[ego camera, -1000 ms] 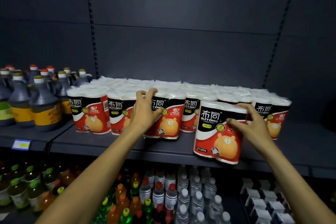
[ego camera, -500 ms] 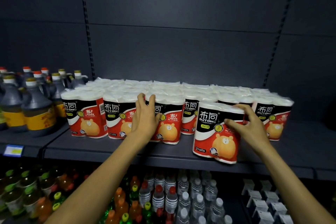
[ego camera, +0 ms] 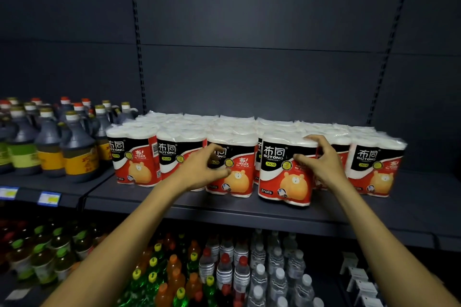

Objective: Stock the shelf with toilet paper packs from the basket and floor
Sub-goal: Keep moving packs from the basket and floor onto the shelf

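Observation:
Several rows of toilet paper packs (ego camera: 136, 157), white with black and red labels, fill the dark shelf (ego camera: 174, 204). One toilet paper pack (ego camera: 282, 172) stands upright slightly ahead of the front row. My right hand (ego camera: 321, 159) grips its right side, fingers over the top and thumb on the front. My left hand (ego camera: 202, 169) hovers in front of the third pack (ego camera: 239, 177) of the front row, fingers loosely curled and apart, holding nothing. No basket or floor shows.
Dark sauce bottles (ego camera: 74, 149) crowd the shelf section to the left. Below are coloured drink bottles (ego camera: 174, 276) and water bottles (ego camera: 262, 269). Bare shelf lies right of the last pack (ego camera: 374, 169). Price tags (ego camera: 48, 198) line the left shelf edge.
My left hand has come off the top of the front-row pack and drawn back slightly. The pack in my right hand has moved back and now stands upright on the shelf.

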A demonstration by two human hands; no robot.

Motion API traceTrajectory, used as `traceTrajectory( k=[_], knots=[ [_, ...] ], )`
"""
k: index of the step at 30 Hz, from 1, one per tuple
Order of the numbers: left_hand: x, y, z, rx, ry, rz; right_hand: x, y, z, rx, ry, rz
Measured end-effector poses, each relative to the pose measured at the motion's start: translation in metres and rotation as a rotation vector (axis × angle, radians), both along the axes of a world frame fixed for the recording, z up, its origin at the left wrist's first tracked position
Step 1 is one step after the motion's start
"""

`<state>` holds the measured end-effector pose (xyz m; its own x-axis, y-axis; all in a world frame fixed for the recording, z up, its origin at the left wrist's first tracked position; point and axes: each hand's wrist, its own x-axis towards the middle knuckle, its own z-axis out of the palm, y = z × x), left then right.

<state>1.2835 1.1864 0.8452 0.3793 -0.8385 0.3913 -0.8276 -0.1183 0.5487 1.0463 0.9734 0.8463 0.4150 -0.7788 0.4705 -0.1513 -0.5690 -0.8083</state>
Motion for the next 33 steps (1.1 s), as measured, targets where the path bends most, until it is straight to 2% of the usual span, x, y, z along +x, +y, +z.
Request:
traceTrajectory(
  k=[6,14,19,23,26,30,33],
  knots=[
    [0.0,0.011,-0.012,0.111,-0.032,0.038,0.015,-0.004,-0.012,-0.027,0.024,0.001],
    [0.002,0.028,-0.022,0.143,-0.012,0.087,0.018,-0.008,-0.018,-0.143,0.223,-0.061],
    [0.004,0.047,-0.028,0.127,0.002,0.131,0.017,0.026,-0.018,-0.343,0.082,-0.265],
    [0.013,0.076,-0.039,0.137,0.021,0.182,0.031,0.069,-0.023,-0.393,0.084,-0.088],
    [0.019,0.107,-0.051,0.162,0.041,0.261,0.052,0.103,-0.034,-0.298,0.086,0.11],
    [0.031,0.163,-0.078,0.193,0.09,0.384,0.092,0.158,-0.058,-0.197,0.301,0.512],
    [0.04,0.219,-0.103,0.231,0.13,0.486,0.132,0.202,-0.087,-0.188,0.454,0.697]
  ],
)
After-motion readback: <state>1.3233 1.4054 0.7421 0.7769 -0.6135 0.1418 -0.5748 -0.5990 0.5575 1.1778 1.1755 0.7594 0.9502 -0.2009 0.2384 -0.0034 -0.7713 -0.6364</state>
